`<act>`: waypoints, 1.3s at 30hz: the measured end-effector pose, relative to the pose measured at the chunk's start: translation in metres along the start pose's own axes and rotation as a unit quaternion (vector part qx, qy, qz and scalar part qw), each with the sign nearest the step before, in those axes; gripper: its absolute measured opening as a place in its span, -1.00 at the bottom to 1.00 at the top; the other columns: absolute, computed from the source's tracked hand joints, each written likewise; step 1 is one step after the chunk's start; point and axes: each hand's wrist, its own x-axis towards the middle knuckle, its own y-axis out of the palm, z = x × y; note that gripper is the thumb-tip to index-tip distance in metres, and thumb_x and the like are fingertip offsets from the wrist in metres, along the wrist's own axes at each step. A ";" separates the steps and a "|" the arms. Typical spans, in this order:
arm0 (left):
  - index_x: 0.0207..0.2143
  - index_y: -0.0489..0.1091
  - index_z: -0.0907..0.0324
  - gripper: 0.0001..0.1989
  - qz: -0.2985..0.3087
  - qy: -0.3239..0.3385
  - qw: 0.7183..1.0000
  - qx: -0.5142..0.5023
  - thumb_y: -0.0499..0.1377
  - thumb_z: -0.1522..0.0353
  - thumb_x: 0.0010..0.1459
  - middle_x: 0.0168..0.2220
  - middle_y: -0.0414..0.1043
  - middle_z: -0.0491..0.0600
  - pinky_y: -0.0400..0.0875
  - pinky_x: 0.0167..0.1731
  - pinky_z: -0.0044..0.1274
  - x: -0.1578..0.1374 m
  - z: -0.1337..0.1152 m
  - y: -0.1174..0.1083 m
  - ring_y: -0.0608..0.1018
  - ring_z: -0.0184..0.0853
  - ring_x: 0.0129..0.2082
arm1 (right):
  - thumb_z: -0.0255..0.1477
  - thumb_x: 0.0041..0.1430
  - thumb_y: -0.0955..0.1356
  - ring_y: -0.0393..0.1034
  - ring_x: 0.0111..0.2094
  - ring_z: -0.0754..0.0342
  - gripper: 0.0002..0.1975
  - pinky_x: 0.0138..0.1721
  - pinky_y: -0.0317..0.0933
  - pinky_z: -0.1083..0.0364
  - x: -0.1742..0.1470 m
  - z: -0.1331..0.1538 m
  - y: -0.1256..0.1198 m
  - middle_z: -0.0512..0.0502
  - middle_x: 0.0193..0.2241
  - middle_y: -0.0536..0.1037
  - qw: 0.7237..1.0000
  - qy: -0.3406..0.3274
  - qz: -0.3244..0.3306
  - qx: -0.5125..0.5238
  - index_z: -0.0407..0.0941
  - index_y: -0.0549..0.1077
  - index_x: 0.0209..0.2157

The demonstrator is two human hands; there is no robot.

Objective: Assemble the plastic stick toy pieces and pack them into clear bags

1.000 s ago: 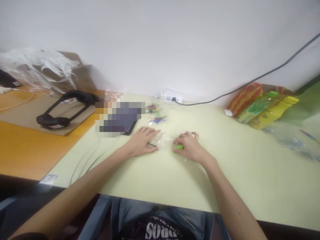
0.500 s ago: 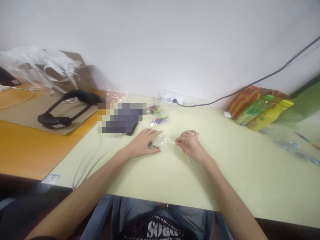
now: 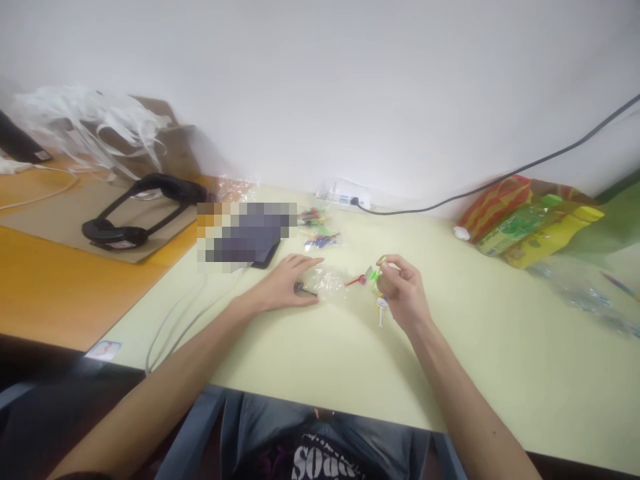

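My left hand [image 3: 283, 285] lies on the table with thumb and fingers spread. A small black piece with a thin stem [image 3: 306, 290] is in the gap between them. Just right of those fingertips is a crumpled clear plastic bag [image 3: 330, 283]. My right hand [image 3: 404, 290] is slightly raised, thumb and finger pinched on a small yellow-green plastic piece [image 3: 383, 260]. Under and beside it lie a red piece with a thin stem [image 3: 356, 281], a green piece [image 3: 374, 275] and a white piece with a round head [image 3: 381, 310]. Its palm side is partly hidden.
Small coloured pieces in clear bags [image 3: 321, 240] lie at the back, beside a blurred dark tablet-like device [image 3: 255, 233]. A power strip [image 3: 345, 195] with a black cable is by the wall. Packets [image 3: 530, 227] stand right; a black headset-like frame [image 3: 143, 210] lies left.
My right hand has moved right and up from the clear bag, carrying the yellow-green piece. Red and green pieces now show beside it. My left hand has stayed nearly still.
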 end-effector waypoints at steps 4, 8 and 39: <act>0.39 0.12 -0.05 -0.13 -0.001 -0.004 1.000 -0.001 0.38 0.11 0.09 0.28 0.28 0.04 0.23 0.30 -0.22 0.000 0.001 0.000 0.30 -0.03 0.29 | -0.24 0.23 0.42 0.24 -0.68 0.18 -0.76 -0.59 0.04 0.13 -0.005 0.009 0.005 -0.02 -0.57 0.51 0.997 0.027 0.072 0.017 -0.13 0.52 -0.38; 0.39 0.12 -0.05 -0.12 0.002 -0.009 1.000 0.001 0.38 0.09 0.08 0.29 0.27 0.06 0.23 0.29 -0.22 0.000 0.000 -0.001 0.31 -0.02 0.29 | -0.29 0.22 0.42 0.44 -0.57 0.10 -0.79 -0.52 0.22 0.11 -0.007 0.020 0.005 -0.10 -0.46 0.59 0.983 0.050 0.158 -0.075 -0.16 0.54 -0.36; 0.40 0.12 -0.07 -0.09 -0.001 0.002 1.000 0.029 0.37 0.00 0.07 0.24 0.34 0.05 0.21 0.27 -0.18 0.001 -0.002 0.003 0.34 0.00 0.25 | -0.52 0.20 0.37 0.36 -0.50 0.10 -0.83 -0.39 0.09 0.14 0.011 -0.037 0.059 -0.01 -0.54 0.57 0.872 -0.025 0.189 -0.451 -0.15 0.58 -0.46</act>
